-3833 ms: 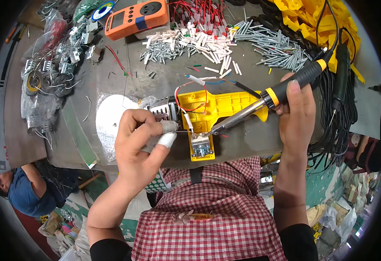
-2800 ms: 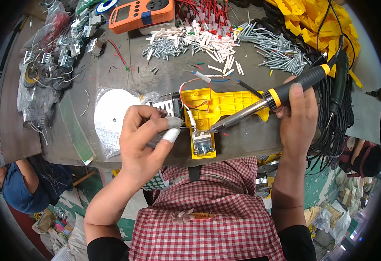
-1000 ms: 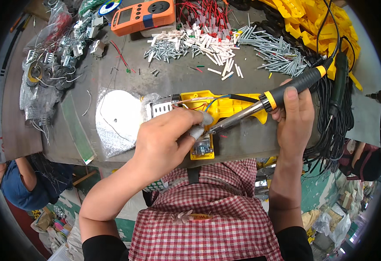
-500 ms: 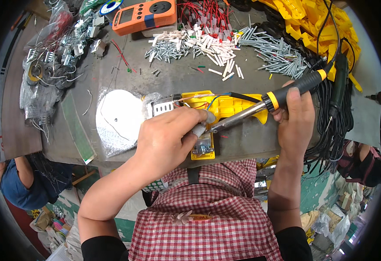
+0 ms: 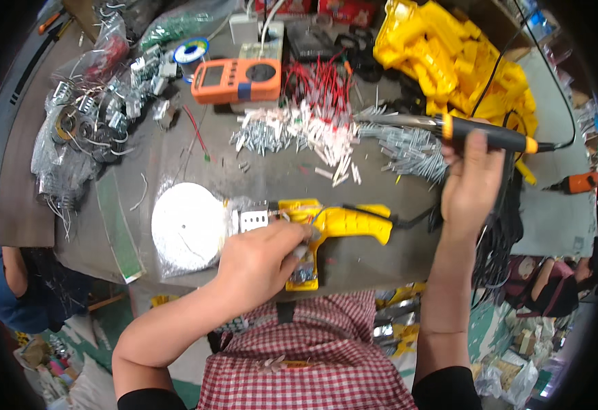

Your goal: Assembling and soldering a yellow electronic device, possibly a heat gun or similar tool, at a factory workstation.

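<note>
My right hand is wrapped around the black and yellow handle of a soldering iron. I hold it raised to the right, its metal shaft over the screws. My left hand is pinched at the near part of a yellow plastic tool housing; what sits between its fingertips is too small to make out. Inside the housing are thin wires and a black cable. A slotted metal part adjoins the housing's left end, beside a round white disc in clear wrap.
Small white sleeves, grey screws and red wires lie in piles beyond the housing. An orange multimeter and a solder spool stand behind. Yellow housings are heaped far right; black cables hang beside my right arm.
My right hand has lifted the soldering iron away from the housing, up and to the right. The left hand stays pinched at the housing. The whole view has shifted, showing more of the table's back.
</note>
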The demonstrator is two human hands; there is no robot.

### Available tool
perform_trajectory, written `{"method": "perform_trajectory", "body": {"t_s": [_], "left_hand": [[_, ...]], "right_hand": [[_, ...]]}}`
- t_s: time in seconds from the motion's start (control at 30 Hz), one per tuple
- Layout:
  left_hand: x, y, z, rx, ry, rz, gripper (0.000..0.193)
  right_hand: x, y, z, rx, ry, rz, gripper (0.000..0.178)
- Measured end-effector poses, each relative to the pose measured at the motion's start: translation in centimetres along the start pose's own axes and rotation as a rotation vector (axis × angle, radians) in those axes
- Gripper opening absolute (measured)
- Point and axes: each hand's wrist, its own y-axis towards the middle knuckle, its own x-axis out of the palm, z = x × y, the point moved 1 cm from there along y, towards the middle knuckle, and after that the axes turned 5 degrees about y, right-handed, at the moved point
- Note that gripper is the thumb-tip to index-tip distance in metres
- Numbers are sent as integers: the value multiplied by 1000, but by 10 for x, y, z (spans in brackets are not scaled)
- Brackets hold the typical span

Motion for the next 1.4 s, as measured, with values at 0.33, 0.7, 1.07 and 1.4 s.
{"method": "perform_trajectory", "body": {"t_s": [0.33, 0.7, 1.07, 1.4], "left_hand": [[0, -4, 1, 33, -21, 60, 31], [2, -3, -5, 17, -49, 48, 35], [3, -1, -1, 18, -40, 63, 34], [4, -3, -4, 24, -23, 64, 30]], "right_hand": [[105, 83, 62, -397, -367, -312, 26], [82, 11, 35, 400, -387, -1336, 24], [79, -45, -3, -28, -411, -1138, 12], [83, -44, -16, 377, -462, -966, 15]]}}
